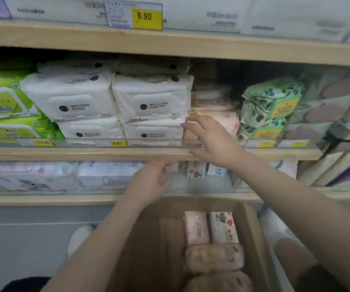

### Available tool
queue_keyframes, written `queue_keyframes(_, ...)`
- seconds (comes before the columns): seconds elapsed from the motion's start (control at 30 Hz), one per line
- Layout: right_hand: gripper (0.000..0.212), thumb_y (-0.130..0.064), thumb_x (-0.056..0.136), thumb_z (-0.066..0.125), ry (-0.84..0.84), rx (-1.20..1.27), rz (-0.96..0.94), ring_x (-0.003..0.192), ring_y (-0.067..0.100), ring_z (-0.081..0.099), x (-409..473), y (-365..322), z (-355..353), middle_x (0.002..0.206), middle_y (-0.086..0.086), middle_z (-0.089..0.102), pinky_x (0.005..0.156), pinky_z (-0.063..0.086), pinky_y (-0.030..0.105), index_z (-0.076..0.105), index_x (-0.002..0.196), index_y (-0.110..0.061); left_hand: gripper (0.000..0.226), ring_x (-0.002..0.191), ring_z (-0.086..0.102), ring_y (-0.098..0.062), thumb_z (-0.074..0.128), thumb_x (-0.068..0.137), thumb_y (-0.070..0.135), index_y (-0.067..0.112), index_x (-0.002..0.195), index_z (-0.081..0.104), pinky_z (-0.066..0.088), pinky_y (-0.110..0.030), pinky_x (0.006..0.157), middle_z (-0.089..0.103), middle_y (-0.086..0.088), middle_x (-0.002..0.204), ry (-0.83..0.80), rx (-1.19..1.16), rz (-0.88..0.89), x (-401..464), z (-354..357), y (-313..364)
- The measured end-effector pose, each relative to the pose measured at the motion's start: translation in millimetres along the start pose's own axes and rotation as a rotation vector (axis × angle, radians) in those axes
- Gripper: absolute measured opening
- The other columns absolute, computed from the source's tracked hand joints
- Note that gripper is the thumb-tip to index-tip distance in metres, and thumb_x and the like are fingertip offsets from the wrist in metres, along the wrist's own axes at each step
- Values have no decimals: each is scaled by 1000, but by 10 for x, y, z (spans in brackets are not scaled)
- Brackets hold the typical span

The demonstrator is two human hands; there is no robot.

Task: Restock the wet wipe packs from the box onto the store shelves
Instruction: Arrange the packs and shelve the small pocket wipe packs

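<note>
One head cam, worn, facing fwd and down, close to the shelves (169,153); box (252,239) at 6 o'clock, price tag (133,14) at 12.

Cardboard box (157,249) standing before the shelving, with wet wipe packs (212,245) lying in its right half. Middle shelf (85,153) carrying stacked packs (110,102) at left and leaf-printed packs (271,106) at right; between them, the right hand (212,138) is reaching onto a pack (218,119). Below, the left hand (151,182) is touching a small pack (171,167) on the lower shelf (43,200). Price tag (133,14) hanging on the top shelf (233,50).
</note>
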State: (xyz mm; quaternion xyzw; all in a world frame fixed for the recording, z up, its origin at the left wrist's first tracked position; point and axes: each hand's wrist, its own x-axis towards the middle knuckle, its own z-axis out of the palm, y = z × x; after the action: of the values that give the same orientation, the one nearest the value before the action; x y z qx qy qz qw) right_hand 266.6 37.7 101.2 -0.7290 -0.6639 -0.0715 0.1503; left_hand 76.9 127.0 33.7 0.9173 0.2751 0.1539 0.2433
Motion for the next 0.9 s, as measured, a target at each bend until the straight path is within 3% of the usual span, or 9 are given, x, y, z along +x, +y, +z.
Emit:
queue_keyframes(0.1,64,-24,78,71,-76,88,141,127,32,41,-702,146,336,136,14,46,105,36,44,46,136,-14,42,111,53,-14,56,87,30,24,127,49,47,-33,90,55,5,124,-115,84,49,-190,493,39)
queue_keyframes(0.3,64,-33,84,62,-345,143,376,131,20,36,-1822,135,1083,142,-1,38,107,27,27,37,142,-23,44,114,51,-18,54,85,32,24,128,47,44,-29,91,51,4,124,-382,75,38,-598,1404,-38)
queue_keyframes(0.4,64,-33,84,61,-468,221,411,136,22,30,-2188,41,1489,144,2,35,111,24,30,35,142,-22,47,115,51,-18,51,86,36,30,132,42,46,-31,89,46,6,130,-533,66,2,-910,1792,-84)
queue_keyframes(0.57,58,-34,82,60,-675,233,420,131,23,34,-2647,-41,1931,139,3,39,110,27,37,41,136,-24,58,131,39,-16,50,89,37,32,142,28,38,-28,100,25,8,151,-684,49,-38,-1378,2167,-118)
queue_keyframes(0.67,55,-28,79,60,-763,257,367,129,26,36,-2771,-97,1985,136,8,42,110,30,35,48,132,-20,60,126,43,-16,52,83,32,34,139,32,41,-29,96,33,7,146,-757,43,-6,-1572,2203,-166)
queue_keyframes(0.77,57,-33,76,64,-807,246,345,127,24,38,-2840,-129,1979,133,6,43,107,31,31,50,131,-23,62,124,44,-17,56,81,36,33,138,33,43,-30,92,36,7,141,-786,50,16,-1617,2156,-192)
queue_keyframes(0.9,56,-37,74,64,-830,269,365,122,26,42,-2968,-204,1981,127,4,47,100,40,37,49,127,-26,59,120,49,-20,55,84,34,31,139,33,43,-31,92,41,4,140,-855,74,28,-1616,2155,-184)
